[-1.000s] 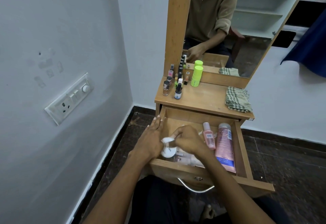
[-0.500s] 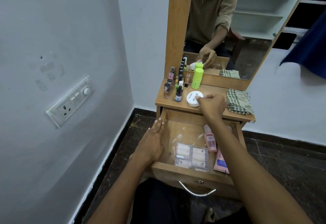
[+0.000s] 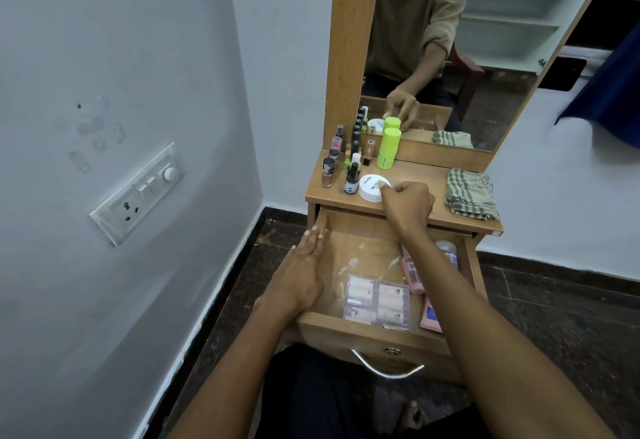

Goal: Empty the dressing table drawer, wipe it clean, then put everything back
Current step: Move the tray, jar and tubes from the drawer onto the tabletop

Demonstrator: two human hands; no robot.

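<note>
The wooden drawer (image 3: 363, 329) of the dressing table stands pulled open. In it lie a clear packet of small bottles (image 3: 377, 302), a pink bottle (image 3: 412, 274) and a pink tube (image 3: 431, 315), partly hidden by my right forearm. My right hand (image 3: 408, 205) is up on the table top, fingers curled on the right edge of a white round jar (image 3: 369, 187) that sits on the wood. My left hand (image 3: 301, 276) rests flat along the drawer's left wall.
Several nail polish bottles (image 3: 329, 172) and a lime green bottle (image 3: 388, 148) stand at the back left of the top. A folded checked cloth (image 3: 471, 198) lies at the right. The mirror (image 3: 485, 58) rises behind. A switch board (image 3: 138, 193) is on the left wall.
My right hand lifted the white jar out of the drawer and set it on the table top beside the nail polish. My left hand stayed on the drawer's left wall.
</note>
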